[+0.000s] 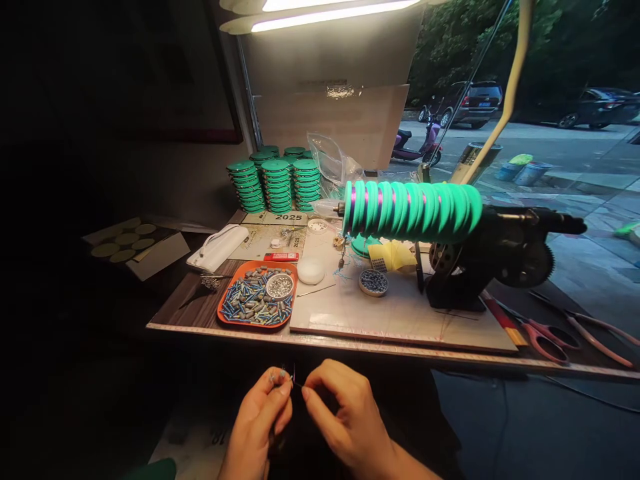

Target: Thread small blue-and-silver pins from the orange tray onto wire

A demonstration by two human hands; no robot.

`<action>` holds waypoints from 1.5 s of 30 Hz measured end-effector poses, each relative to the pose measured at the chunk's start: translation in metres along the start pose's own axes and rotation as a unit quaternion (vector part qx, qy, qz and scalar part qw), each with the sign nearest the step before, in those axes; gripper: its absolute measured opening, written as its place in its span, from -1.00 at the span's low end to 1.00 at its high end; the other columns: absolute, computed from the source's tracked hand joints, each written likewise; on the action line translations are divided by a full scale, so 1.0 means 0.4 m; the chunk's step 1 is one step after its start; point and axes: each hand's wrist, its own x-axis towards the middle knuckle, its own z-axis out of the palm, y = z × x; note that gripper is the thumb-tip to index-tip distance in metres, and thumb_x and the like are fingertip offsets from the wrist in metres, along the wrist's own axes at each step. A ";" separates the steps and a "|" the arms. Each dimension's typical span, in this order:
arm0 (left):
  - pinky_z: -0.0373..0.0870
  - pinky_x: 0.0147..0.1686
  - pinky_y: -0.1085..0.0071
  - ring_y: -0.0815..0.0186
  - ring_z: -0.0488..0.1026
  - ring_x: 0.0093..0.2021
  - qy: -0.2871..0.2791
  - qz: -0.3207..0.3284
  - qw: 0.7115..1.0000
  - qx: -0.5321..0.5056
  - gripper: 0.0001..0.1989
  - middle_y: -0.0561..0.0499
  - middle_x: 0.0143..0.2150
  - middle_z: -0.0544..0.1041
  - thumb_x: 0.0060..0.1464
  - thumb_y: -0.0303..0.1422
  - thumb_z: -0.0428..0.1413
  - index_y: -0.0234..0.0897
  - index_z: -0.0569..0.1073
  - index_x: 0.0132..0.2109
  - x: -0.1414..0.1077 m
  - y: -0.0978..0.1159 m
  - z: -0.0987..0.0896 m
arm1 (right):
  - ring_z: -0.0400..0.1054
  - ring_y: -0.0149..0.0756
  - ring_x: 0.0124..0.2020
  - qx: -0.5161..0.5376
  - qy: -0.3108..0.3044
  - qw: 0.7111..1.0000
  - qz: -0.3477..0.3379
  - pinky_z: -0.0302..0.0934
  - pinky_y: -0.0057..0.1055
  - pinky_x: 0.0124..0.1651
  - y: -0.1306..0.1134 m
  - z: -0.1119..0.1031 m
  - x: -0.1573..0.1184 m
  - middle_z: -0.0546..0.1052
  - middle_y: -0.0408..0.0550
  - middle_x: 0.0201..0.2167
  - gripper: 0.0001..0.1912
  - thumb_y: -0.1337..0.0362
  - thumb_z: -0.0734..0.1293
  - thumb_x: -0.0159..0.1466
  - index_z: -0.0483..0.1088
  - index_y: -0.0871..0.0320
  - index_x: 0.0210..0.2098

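Observation:
Below the table's front edge, my left hand (263,417) pinches a small item near the fingertips, with bits of thin light-blue thread around it. The item is too small to make out. Close by on the right, my right hand (347,413) has thumb and forefinger pressed together on a thin dark strand, which runs toward the left fingertips. The two hands are slightly apart. Above them on the table sits an orange tray (223,313) of blue and grey pieces, with a small dish of silvery bits (280,287) in it.
A black hand-cranked winder (457,290) bears a row of green spools (413,210). Stacked green spools (277,183) stand at the back. A round dish of dark beads (373,283), a white round lid (311,271), red-handled scissors (550,337) and pliers (595,333) lie on the table (210,332).

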 end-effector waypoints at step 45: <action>-0.13 -0.65 0.62 0.54 -0.17 -0.61 0.016 0.004 1.000 0.006 -0.58 0.24 -0.61 -0.04 -0.22 -0.08 0.26 -0.28 0.26 -0.44 0.012 0.006 -0.019 | 0.22 -0.57 -0.52 -0.023 0.005 0.998 -0.053 0.05 -0.62 -0.43 -0.009 -0.015 0.000 0.39 -0.18 -0.55 -0.79 0.30 0.11 0.28 0.32 0.20 -0.39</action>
